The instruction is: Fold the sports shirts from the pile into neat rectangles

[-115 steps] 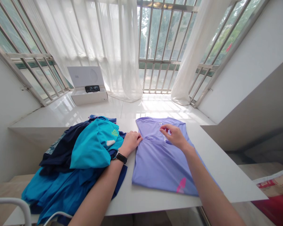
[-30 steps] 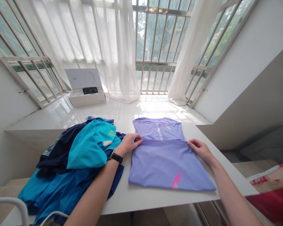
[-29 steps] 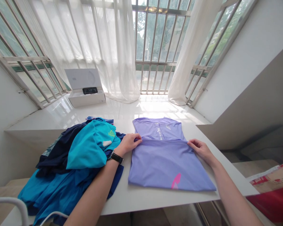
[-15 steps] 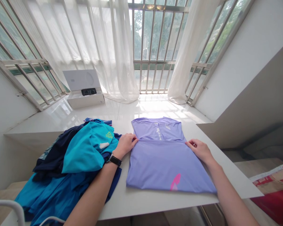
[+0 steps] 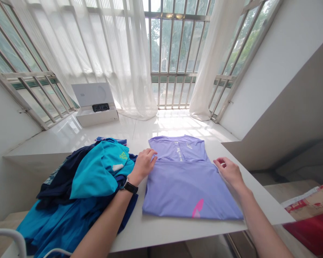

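A lavender T-shirt [image 5: 188, 186] lies flat on the white table [image 5: 148, 233], its lower part folded up over itself. A pink mark shows near its front edge, and white lettering and a small logo show on the upper part. My left hand [image 5: 144, 165], with a black-strapped watch [image 5: 130, 187] on the wrist, hovers at the shirt's left edge beside the fold line. Its fingers are bent and a little apart, with no cloth visible in them. Off the right edge, my right hand [image 5: 228, 172] is held just clear of the fabric, thumb and fingers loosely parted.
To the left is a heap of clothes with a turquoise shirt [image 5: 97, 172] on top. An open white box [image 5: 97, 116] holding a black device [image 5: 100, 107] stands on the sill. A white curtain [image 5: 134, 64] hangs before barred windows. A red and tan bag [image 5: 312, 218] sits at right.
Both hands have let go of the shirt's side edges at the fold. The right hand has drawn slightly away to the right; the shirt lies as before.
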The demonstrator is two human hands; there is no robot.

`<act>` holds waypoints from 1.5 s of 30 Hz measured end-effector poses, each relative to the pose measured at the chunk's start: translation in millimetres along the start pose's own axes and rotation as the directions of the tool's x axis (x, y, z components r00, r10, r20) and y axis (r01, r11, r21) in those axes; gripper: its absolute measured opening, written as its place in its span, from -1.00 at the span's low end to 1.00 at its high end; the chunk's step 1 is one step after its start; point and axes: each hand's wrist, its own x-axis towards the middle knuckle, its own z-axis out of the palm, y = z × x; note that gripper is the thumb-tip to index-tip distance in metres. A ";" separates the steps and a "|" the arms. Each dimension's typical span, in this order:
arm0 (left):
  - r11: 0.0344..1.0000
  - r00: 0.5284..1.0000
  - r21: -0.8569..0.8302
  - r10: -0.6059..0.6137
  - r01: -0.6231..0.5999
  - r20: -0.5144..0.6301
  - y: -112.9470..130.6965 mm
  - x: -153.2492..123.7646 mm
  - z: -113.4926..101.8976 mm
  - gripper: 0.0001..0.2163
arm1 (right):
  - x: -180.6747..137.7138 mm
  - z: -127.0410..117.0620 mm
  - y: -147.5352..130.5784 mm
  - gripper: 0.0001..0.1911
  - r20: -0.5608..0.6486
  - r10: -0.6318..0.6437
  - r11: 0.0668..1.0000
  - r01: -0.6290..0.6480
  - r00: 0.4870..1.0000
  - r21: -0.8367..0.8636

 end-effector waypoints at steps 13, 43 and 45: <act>0.987 0.967 0.156 0.007 -0.048 0.254 35.0 -49.7 49.2 -0.34 | -63.4 41.4 -32.0 -0.14 0.275 -0.172 0.940 0.241 0.946 -0.240; 0.978 0.953 0.090 0.158 -0.187 0.260 44.5 -15.8 66.0 -0.45 | -41.5 57.5 -89.5 -0.47 0.198 -0.494 0.869 0.491 0.847 0.067; 0.980 0.954 0.081 0.159 -0.185 0.255 45.4 -15.4 64.8 -0.45 | -40.3 56.3 -89.6 -0.53 0.223 -0.514 0.857 0.503 0.828 0.110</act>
